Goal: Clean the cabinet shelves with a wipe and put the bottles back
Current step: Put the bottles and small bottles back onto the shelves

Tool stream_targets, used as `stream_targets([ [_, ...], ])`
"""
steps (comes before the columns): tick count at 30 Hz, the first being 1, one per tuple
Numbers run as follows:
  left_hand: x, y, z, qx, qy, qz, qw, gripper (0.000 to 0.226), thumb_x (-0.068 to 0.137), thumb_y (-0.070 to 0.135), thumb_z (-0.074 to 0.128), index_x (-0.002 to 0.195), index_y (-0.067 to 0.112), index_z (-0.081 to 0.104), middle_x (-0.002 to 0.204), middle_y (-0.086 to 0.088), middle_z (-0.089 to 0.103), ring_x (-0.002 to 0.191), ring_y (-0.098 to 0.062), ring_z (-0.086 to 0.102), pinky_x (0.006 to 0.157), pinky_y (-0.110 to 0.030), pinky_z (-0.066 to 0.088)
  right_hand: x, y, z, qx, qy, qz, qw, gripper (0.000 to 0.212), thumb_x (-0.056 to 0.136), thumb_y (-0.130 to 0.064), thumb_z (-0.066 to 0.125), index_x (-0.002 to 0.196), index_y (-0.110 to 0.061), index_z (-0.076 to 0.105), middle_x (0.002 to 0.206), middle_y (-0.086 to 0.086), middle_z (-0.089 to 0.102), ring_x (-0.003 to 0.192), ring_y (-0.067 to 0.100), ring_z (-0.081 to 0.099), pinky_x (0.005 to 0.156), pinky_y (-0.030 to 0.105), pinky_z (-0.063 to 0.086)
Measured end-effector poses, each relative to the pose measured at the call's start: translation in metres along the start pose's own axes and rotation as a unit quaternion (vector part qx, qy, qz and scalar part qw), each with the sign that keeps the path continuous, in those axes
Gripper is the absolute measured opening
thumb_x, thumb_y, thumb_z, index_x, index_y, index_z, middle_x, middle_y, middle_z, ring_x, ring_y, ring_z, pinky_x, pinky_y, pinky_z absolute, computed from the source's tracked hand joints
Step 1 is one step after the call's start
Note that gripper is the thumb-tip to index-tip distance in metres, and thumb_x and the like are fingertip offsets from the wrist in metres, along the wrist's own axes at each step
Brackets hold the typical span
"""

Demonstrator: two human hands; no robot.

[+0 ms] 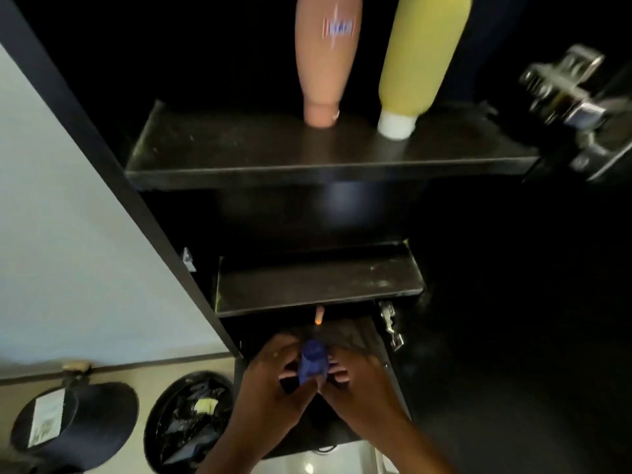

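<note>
Low in the open black cabinet, my left hand (273, 374) and my right hand (355, 378) both hold a blue wipe (313, 366) bunched between their fingers, just below the lower shelf (318, 285). On the upper shelf (307, 155) a pink bottle (328, 59) and a yellow bottle with a white cap (420, 63) stand cap-down, side by side. Both shelves show pale dusty specks. A small orange-tipped object (318, 316) peeks out under the lower shelf; what it is I cannot tell.
A round bin full of dark rubbish (188, 419) and a dark cap with a white label (71, 422) lie on the floor at the left. The cabinet's black side panel (102, 159) runs along a pale wall. Metal hinges (574, 97) (390, 323) sit at the right.
</note>
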State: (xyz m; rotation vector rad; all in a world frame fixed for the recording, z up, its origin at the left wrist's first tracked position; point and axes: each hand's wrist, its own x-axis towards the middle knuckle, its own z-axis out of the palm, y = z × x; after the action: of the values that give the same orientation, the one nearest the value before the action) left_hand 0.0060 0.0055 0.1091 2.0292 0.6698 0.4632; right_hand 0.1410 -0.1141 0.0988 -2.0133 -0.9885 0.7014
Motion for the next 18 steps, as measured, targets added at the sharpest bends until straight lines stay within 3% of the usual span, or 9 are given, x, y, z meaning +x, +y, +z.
stream_targets([
  [6, 0.007, 0.064, -0.034, -0.022, 0.043, 0.048, 0.998, 0.04, 0.08, 0.053, 0.072, 0.119, 0.053, 0.061, 0.114, 0.025, 0.066, 0.105, -0.004, 0.069, 0.088, -0.029, 0.059, -0.001, -0.071, -0.055, 0.016, 0.017, -0.053, 0.998, 0.037, 0.073, -0.05, 0.074, 0.108, -0.038, 0.071, 0.101, -0.02, 0.074, 0.094, -0.001, 0.07, 0.081, 0.023, 0.06],
  [11, 0.03, 0.082, -0.047, -0.073, 0.126, 0.026, 0.989, 0.054, 0.086, 0.017, 0.08, 0.135, 0.03, 0.062, 0.129, 0.013, 0.067, 0.117, -0.007, 0.067, 0.101, -0.037, 0.057, 0.028, -0.1, -0.074, 0.055, 0.104, -0.044, 0.992, 0.036, 0.076, -0.018, 0.085, 0.108, -0.029, 0.073, 0.095, -0.015, 0.076, 0.09, -0.003, 0.071, 0.08, 0.024, 0.06],
  [18, 0.071, 0.082, -0.041, -0.073, 0.063, -0.012, 0.995, 0.069, 0.085, 0.008, 0.075, 0.146, 0.028, 0.049, 0.141, 0.01, 0.06, 0.129, -0.002, 0.057, 0.112, -0.039, 0.049, 0.083, -0.097, -0.069, 0.012, 0.157, -0.01, 0.988, 0.031, 0.079, -0.018, 0.083, 0.106, -0.025, 0.07, 0.1, -0.008, 0.075, 0.091, 0.005, 0.071, 0.086, 0.036, 0.061],
])
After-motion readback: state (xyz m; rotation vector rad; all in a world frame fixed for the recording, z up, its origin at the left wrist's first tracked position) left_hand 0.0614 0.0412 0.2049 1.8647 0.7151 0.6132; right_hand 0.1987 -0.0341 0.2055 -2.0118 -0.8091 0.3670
